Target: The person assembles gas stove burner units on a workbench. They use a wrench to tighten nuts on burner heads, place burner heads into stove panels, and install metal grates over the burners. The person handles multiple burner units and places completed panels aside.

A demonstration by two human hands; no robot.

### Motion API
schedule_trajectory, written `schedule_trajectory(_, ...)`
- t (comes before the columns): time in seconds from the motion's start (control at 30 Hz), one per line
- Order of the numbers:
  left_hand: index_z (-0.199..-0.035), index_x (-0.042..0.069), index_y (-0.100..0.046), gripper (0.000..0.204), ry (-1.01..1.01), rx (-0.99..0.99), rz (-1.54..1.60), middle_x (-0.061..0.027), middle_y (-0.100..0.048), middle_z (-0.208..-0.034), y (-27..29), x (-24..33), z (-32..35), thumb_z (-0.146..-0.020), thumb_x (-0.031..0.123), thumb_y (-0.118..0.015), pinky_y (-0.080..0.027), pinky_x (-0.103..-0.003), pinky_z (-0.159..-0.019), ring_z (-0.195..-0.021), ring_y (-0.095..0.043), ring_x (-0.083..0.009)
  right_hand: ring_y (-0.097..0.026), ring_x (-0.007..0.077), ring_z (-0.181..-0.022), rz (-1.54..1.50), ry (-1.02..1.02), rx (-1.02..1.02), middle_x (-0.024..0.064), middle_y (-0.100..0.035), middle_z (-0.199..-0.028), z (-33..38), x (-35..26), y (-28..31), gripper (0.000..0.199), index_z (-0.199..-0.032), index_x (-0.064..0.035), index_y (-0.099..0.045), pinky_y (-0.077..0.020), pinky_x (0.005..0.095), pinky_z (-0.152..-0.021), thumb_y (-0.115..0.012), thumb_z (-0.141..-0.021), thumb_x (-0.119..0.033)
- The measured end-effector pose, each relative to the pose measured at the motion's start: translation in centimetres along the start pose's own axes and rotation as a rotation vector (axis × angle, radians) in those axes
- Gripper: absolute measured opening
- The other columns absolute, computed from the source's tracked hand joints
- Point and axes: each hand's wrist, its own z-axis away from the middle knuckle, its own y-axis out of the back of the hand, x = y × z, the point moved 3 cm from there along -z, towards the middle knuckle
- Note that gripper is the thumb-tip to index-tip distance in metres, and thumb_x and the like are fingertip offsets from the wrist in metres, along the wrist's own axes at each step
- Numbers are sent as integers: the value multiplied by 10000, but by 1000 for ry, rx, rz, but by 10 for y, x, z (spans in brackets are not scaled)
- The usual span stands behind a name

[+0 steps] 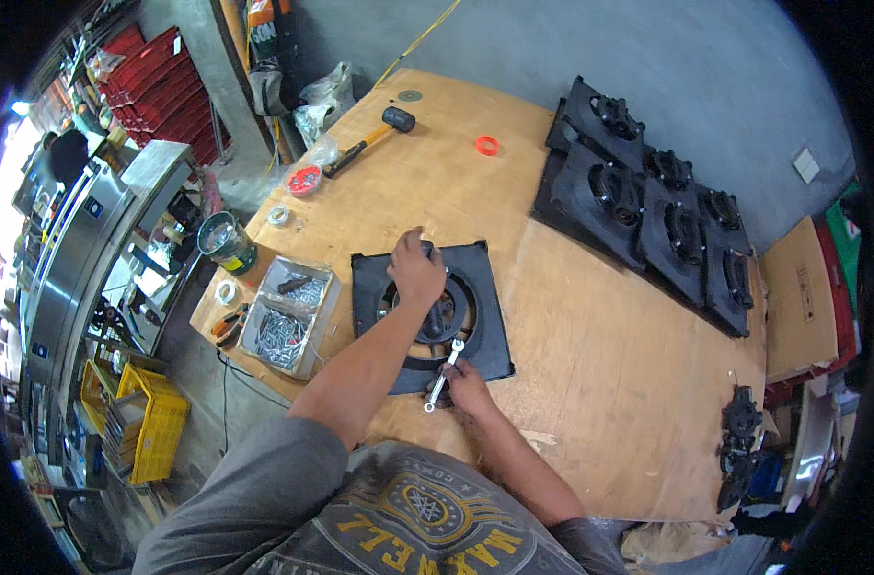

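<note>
A black square panel (493, 311) with a round opening and a ring-shaped metal part (442, 321) inside it lies on the wooden table before me. Over its far edge, my left hand (418, 275) is closed with bent fingers; the grip is partly hidden by the hand's back. My right hand (470, 389) is at the panel's near edge, shut on a silver combination wrench (443, 379). The wrench slants across that edge, its open end up by the ring and its other end toward me. The right fingertips are partly hidden.
Left of the panel stand a tray of screws (282, 335), orange-handled pliers (231, 326) and a dark bucket (228, 241). A mallet (370, 142), a red-filled tub (304, 180) and a red tape ring (486, 146) lie farther back. Several black panels (590, 206) stack at far right.
</note>
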Motion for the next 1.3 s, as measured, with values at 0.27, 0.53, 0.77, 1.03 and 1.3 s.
schedule_trajectory(0.27, -1345, 201, -577, 721, -635, -733, -485, -127, -420, -1505, 30, 31, 64, -710, 483, -773, -176, -718, -1118, -1430, -320, -358, -679, 209, -639, 196, -46, -182, 132, -695, -765, 2, -18, 28, 173, -1025, -11, -571, -517, 332, -511, -494, -1015, -166)
schedule_trajectory(0.53, -1345, 255, -585, 754, -517, -800, -472, -84, -401, -1530, 24, 34, 56, -664, 449, -846, -183, -731, -1118, -1451, -295, -343, -706, 290, -713, -377, -79, -48, 165, -701, -863, 0, -1, -17, 223, -1215, -32, -483, -598, 424, -604, -456, -1027, -148)
schedule_trajectory(0.77, -1347, 265, -586, 776, -492, -803, -474, -64, -409, -1523, 24, 34, 57, -647, 454, -861, -205, -728, -1113, -1445, -304, -337, -611, 157, -617, 301, 33, -101, 68, -652, -742, 14, -4, 25, 271, -1030, -26, -644, -490, 311, -575, -516, -1019, -265)
schedule_trajectory(1.03, -1340, 273, -592, 790, -473, -811, -482, -58, -413, -1517, 20, 37, 55, -628, 454, -881, -228, -723, -1107, -1432, -325, -347, -571, 158, -577, 528, 148, -158, 67, -651, -692, -16, -43, 81, 296, -946, -37, -731, -474, 325, -556, -565, -967, -281)
schedule_trajectory(1.3, -1357, 291, -565, 819, -492, -799, -506, -51, -407, -1520, 20, 34, 56, -621, 470, -875, -249, -732, -1088, -1415, -338, -358, -626, 184, -681, 564, 90, -298, 74, -676, -779, -32, -36, 65, 289, -952, -14, -717, -516, 364, -649, -573, -968, -265)
